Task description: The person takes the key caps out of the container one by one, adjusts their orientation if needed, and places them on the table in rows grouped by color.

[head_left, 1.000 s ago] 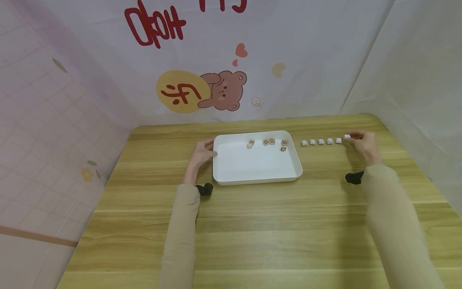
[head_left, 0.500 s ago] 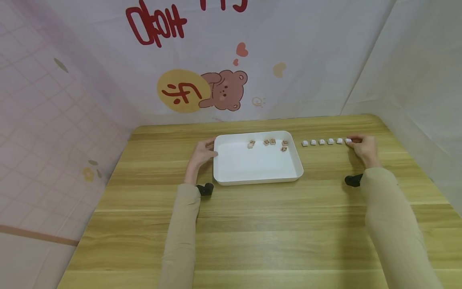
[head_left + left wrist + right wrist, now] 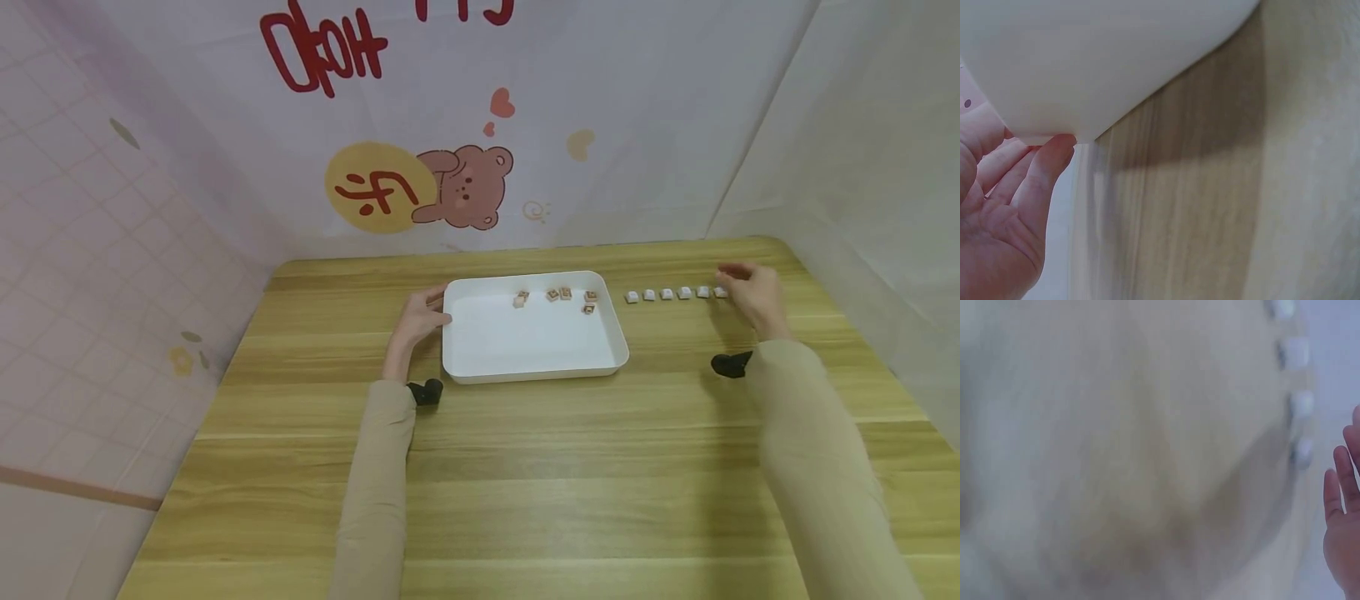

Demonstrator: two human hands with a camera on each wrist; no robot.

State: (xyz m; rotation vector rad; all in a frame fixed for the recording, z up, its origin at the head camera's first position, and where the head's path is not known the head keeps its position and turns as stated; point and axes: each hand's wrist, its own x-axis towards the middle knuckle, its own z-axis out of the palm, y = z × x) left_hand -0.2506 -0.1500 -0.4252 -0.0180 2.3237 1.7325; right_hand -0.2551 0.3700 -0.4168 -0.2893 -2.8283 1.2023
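A white tray [image 3: 534,333] lies on the wooden table, with my left hand [image 3: 422,321] holding its left side near the back corner. In the left wrist view, the thumb and fingers of that hand [image 3: 1013,206] pinch the tray's rim [image 3: 1054,128]. Toward the back of the tray sit several small brownish keycaps [image 3: 566,293], most with their hollow side up. On the right, several white keycaps [image 3: 667,294] form a straight row. My right hand [image 3: 756,296] hovers over the row's right end, holding nothing, its fingers extended in the right wrist view, beside the last white keycap [image 3: 721,292].
The wooden table [image 3: 525,483] stretches toward me, in front of the tray. A printed cloth wall [image 3: 637,167] rises behind the table's back edge, with more cloth at both sides. Black wrist camera mounts [image 3: 427,392] stick out from both sleeves.
My right hand set a white keycap down at the right end of the row, let go of it and lifted slightly away. The left hand and tray stayed put.
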